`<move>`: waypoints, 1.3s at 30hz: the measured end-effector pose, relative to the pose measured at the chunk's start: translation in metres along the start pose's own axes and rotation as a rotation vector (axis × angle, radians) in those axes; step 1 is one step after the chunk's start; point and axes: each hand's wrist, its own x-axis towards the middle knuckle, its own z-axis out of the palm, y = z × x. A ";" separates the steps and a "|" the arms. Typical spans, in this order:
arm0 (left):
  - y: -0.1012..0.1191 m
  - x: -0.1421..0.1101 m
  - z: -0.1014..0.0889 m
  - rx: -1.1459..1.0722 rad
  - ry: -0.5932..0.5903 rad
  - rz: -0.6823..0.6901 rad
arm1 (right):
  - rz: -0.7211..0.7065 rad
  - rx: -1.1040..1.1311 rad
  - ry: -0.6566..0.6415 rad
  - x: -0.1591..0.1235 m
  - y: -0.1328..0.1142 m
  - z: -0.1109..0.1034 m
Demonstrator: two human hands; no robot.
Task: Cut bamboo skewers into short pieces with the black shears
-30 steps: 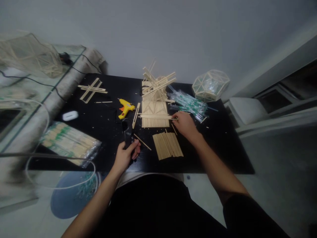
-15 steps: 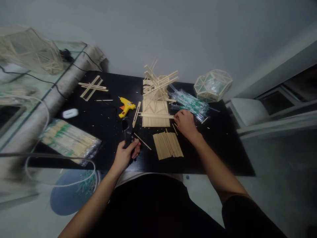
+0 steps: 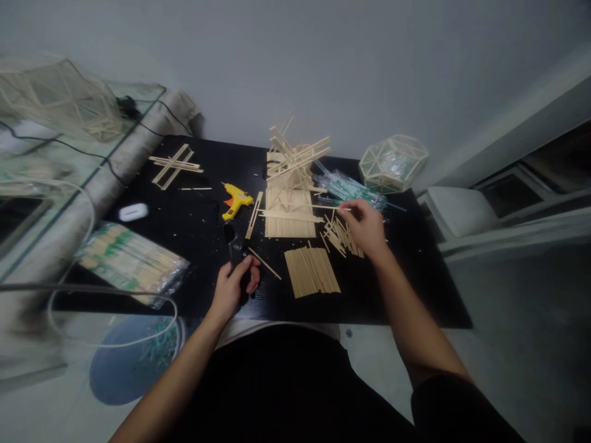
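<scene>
My left hand point(image 3: 233, 288) is closed around a black tool with a loop-shaped end point(image 3: 234, 243), near the table's front edge; its exact kind is hard to make out. A thin wooden stick point(image 3: 318, 207) is pinched between the thumb and fingers of my right hand point(image 3: 367, 227), pointing left over a flat panel of sticks point(image 3: 290, 227). Below that hand lies a loose pile of short sticks point(image 3: 340, 237). A row of sticks side by side point(image 3: 313, 272) rests between my hands. One single stick point(image 3: 265, 263) lies just right of my left hand.
A yellow glue gun point(image 3: 237, 200) lies left of the panel, which carries a stick structure point(image 3: 298, 160). Crossed sticks point(image 3: 175, 166), a white case point(image 3: 133, 212) and packed sticks point(image 3: 133, 261) are left. Plastic wrappers point(image 3: 351, 187) and a polyhedral stick frame point(image 3: 392, 163) stand right.
My right hand has moved right from the panel's edge, with a stick now held out leftward. The short-stick pile shows beside it. My left hand stays nearly in place.
</scene>
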 end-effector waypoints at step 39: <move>0.013 -0.002 -0.026 -0.209 0.068 0.050 | 0.120 -0.599 -0.780 -0.085 -0.114 0.065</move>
